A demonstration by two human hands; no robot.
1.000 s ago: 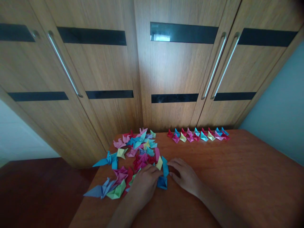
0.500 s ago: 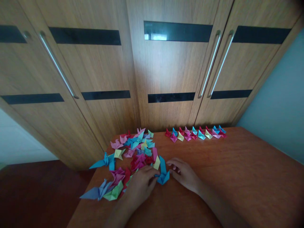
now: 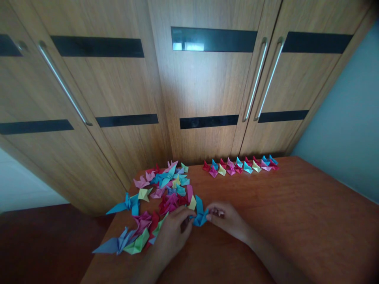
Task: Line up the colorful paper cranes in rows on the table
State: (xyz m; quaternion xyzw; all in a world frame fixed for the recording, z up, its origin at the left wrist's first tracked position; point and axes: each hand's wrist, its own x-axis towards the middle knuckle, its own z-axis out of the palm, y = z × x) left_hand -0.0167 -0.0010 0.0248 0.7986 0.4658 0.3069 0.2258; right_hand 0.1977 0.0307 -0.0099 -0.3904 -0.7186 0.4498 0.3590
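Note:
A blue origami crane [image 3: 200, 217] is between my two hands, just above or on the wooden table; I cannot tell which. My left hand [image 3: 175, 228] pinches its left end between thumb and fingers. On the other side, the thumb and fingertips of my right hand [image 3: 226, 219] are closed on its right edge. A heap of folded paper cranes [image 3: 170, 203] in pink, red, blue, yellow and green lies beside and beyond my left hand, which covers part of it. A green folded crane [image 3: 137, 242] and a lavender one [image 3: 117, 242] lie left of my left wrist.
Two rows of small folded paper pieces [image 3: 247, 168] stand along the table's back edge. Behind them rises a wooden wardrobe [image 3: 204, 144] with metal handles. The brown table [image 3: 296, 221] extends to the right, near a pale blue wall [image 3: 343, 130]. Its left edge drops to a dark floor.
My right hand has moved left, and its fingers have closed on the crane's right edge. My left hand keeps its pinch. The whole view has shifted slightly.

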